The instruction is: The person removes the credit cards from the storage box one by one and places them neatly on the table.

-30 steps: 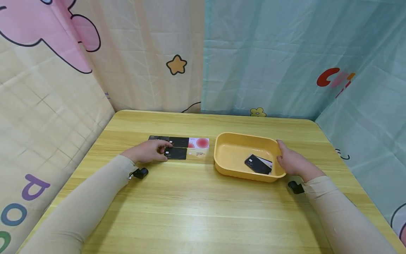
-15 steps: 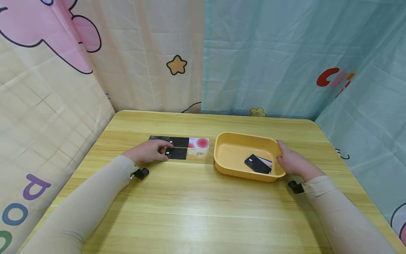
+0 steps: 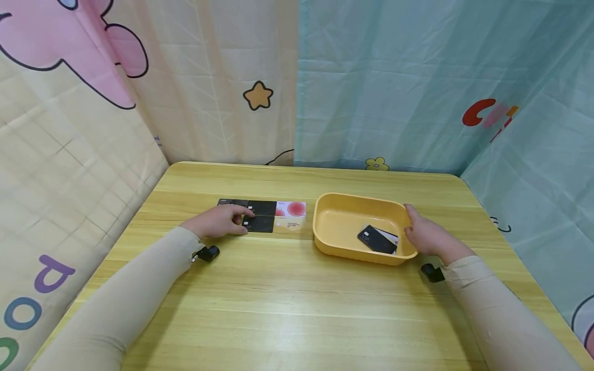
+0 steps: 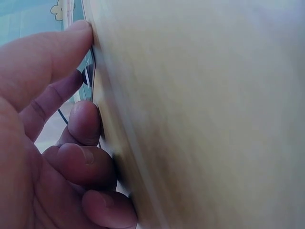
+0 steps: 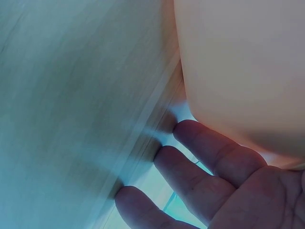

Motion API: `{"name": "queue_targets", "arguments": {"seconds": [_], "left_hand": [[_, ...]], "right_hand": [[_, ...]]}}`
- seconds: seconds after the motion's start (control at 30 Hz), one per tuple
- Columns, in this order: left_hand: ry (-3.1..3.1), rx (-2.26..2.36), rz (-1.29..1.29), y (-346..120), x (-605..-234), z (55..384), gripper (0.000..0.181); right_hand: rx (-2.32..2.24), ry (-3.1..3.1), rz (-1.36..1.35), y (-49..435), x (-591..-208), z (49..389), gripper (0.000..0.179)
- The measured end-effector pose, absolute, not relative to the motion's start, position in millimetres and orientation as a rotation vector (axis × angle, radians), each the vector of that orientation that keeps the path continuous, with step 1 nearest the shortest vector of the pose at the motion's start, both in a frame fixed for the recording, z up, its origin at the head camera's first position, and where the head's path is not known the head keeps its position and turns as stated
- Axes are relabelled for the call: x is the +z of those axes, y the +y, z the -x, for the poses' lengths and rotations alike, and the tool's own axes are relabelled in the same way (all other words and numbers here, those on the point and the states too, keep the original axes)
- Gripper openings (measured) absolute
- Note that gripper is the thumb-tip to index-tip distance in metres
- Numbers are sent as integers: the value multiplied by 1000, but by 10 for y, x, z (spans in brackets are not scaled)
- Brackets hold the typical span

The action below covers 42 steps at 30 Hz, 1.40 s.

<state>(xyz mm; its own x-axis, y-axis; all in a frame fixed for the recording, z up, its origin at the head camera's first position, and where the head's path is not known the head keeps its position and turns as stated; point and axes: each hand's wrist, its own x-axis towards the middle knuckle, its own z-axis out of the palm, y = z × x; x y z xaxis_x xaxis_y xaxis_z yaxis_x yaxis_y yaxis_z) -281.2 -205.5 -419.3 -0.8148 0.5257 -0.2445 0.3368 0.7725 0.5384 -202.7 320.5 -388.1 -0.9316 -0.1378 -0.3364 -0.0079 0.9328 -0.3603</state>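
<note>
In the head view my left hand point(image 3: 217, 220) is at a black card point(image 3: 260, 224) lettered VIP, flat on the table, with the thumb by its near edge and the index finger by its far edge. Behind it lie another black card point(image 3: 263, 207) and a dark card point(image 3: 232, 201), partly covered by the hand. Beside them are a pink-and-white card point(image 3: 292, 208) with a red circle and a pale gold card point(image 3: 289, 224). My right hand point(image 3: 429, 237) holds the right end of a yellow plastic basin point(image 3: 336, 247); fingers point(image 5: 205, 148) lie along its outside wall in the right wrist view.
Inside the basin a black VIP card point(image 3: 376, 240) overlaps a white-and-dark one point(image 3: 391, 237). The wooden table point(image 3: 297, 304) ends at printed curtains point(image 3: 385, 93) behind and on both sides. Small black wrist cameras point(image 3: 208, 253) sit under the cuffs.
The left hand has slid slightly to the right, and the near black card has shifted a little right with it. The right hand and basin stay practically where they were.
</note>
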Motion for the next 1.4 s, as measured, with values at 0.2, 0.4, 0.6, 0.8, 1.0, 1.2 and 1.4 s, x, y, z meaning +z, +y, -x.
{"name": "queue_targets", "arguments": {"seconds": [0.2,0.4,0.6,0.8,1.0,1.2,1.4], "left_hand": [[2582,677,-662,-2050,-4189,2806,49],[2581,678,-665,-2049,-4173,2795,48],[2580,687,-653,-2044,-4166,2793,47],[2585,694,-665,-2036,-4181,2803,47],[2584,694,-642,-2041,-4194,2810,46],[2583,693,-647,-2044,-4189,2804,46],[2579,693,-638,-2048,-4199,2813,47]], "right_hand": [[-493,2731,103,3204,-3883,2033,69],[-493,2732,108,3207,-3886,2035,69],[-490,2739,112,3213,-3895,2033,69],[-491,2741,117,3213,-3898,2029,68],[-489,2744,120,3218,-3901,2029,68],[-494,2737,108,3221,-3900,2037,69],[-487,2737,108,3221,-3893,2041,69]]}}
